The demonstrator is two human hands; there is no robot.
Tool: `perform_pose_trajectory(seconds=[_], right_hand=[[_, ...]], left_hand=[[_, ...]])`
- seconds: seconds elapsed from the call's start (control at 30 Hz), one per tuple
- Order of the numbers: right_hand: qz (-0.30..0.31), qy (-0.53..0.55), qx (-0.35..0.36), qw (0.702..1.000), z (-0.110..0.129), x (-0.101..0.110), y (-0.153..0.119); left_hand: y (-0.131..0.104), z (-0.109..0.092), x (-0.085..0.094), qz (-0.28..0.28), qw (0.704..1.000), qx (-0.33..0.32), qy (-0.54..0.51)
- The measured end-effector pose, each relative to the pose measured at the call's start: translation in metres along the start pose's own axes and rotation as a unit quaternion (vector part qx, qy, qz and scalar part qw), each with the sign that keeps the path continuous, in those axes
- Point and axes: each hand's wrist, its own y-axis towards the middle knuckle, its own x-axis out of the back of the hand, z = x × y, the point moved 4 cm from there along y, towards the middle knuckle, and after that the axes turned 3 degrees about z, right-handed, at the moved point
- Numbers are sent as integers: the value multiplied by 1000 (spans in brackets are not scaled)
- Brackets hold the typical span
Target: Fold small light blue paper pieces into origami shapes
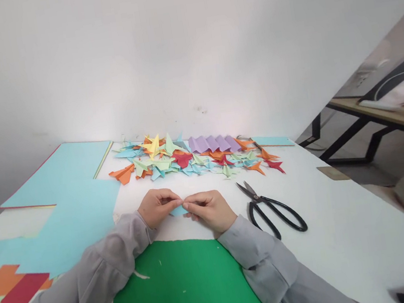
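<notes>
Head camera: left hand (157,208) and right hand (213,211) meet over the counter (332,213), both pinching one small blue paper piece (177,211) between thumbs and fingers. Fingertips nearly touch; that close two-sided pinch probably gives fine control of thin stock and stops it twisting. Fingers cover most of it, so can't tell its fold state. Piece sits just beyond the far edge of the green sheet (184,286), which lies flat between the forearms, likely central as a work mat, though that's a guess. Scissors (256,198) lie to the right of the right hand, blades slightly parted and aimed toward the wall (186,47), black handles nearer the person. Reads as parked: tips away from the wrists, loops easy to grab. Folded paper planes (153,147) in mixed colors are bunched in a long band near the wall, with a purple pleated strip (213,143) among them; probably put there so loose folded pieces stay out of elbow range. Large light-blue sheets (70,163) lie on the left, overlapping, other colors showing at the edges; flat stock looks grouped on that side. Orange paper (1,280) and red paper (25,293) overlap nearer the person, beside the left sleeve (92,279). Neither hand touches the scissors.
</notes>
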Motion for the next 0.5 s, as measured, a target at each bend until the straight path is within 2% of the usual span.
perform_pose_trajectory(seconds=[0.33,0.5], right_hand=[[-5,-35,16,999,-2,-1,1],[-20,-13,12,1000,0,0,1]], left_hand=[[0,-2,-4,12,995,-15,102],[0,0,-2,-8,999,33,6]])
